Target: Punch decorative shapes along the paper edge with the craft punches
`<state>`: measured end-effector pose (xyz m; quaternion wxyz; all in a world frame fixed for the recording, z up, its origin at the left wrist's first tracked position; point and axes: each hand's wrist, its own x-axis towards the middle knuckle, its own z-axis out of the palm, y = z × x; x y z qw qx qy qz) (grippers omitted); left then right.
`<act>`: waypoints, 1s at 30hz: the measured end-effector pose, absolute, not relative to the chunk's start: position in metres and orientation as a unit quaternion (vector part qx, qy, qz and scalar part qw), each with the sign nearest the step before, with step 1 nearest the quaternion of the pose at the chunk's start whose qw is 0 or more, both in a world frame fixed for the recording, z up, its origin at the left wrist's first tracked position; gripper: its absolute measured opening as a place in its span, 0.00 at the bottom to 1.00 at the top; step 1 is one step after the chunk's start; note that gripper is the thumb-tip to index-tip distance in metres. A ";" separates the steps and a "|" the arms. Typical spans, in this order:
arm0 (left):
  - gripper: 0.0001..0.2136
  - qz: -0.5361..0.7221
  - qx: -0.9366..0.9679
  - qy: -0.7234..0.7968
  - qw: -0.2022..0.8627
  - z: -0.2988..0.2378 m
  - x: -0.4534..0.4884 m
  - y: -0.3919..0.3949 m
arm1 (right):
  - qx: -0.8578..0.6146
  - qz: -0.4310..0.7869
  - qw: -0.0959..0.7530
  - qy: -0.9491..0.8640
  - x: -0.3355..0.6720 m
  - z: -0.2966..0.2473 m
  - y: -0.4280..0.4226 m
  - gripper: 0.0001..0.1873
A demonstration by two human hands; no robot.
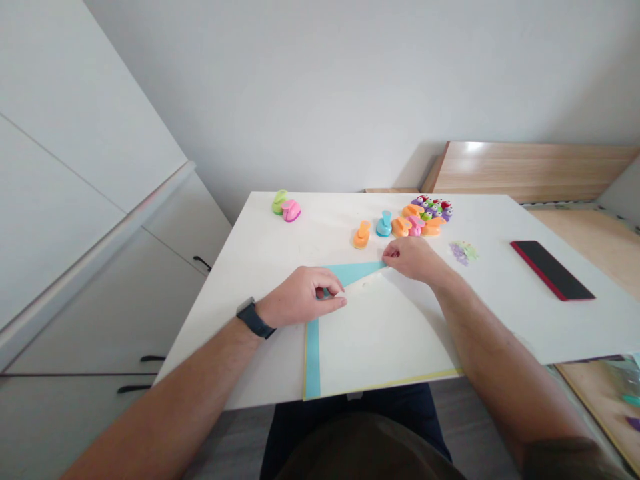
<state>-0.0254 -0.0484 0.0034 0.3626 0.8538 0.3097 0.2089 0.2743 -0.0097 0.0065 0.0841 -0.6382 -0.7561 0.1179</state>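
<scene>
A large white sheet of paper (390, 327) lies on the near part of the table, over light blue paper (313, 360) that shows along its left and far edges. A thin yellow edge shows beneath at the front. My right hand (407, 259) pinches the far edge of the white sheet, which runs at a slant to the blue strip. At the sheet's far left corner rests my left hand (317, 293), fingers loosely bent, with a gap between thumb and forefinger. Beyond my hands stand an orange craft punch (361, 235) and a blue craft punch (384, 225).
Several more punches (425, 217) cluster at the back; a green punch (279, 201) and a pink punch (291, 211) stand back left. Paper cutouts (465, 252) and a black-and-red flat case (553, 270) lie right. White cabinets (100, 280) flank the table's left side.
</scene>
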 end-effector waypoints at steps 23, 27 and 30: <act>0.09 0.219 0.854 0.313 0.353 0.000 -0.026 -0.046 | -0.844 0.026 0.064 -0.533 0.447 0.016 -0.025 0.15; 0.10 0.217 0.855 0.317 0.349 -0.002 -0.027 -0.045 | -0.836 0.039 0.101 -0.539 0.452 0.007 -0.031 0.18; 0.11 0.219 0.853 0.322 0.347 -0.003 -0.027 -0.044 | -0.837 0.020 0.144 -0.528 0.445 0.006 -0.038 0.19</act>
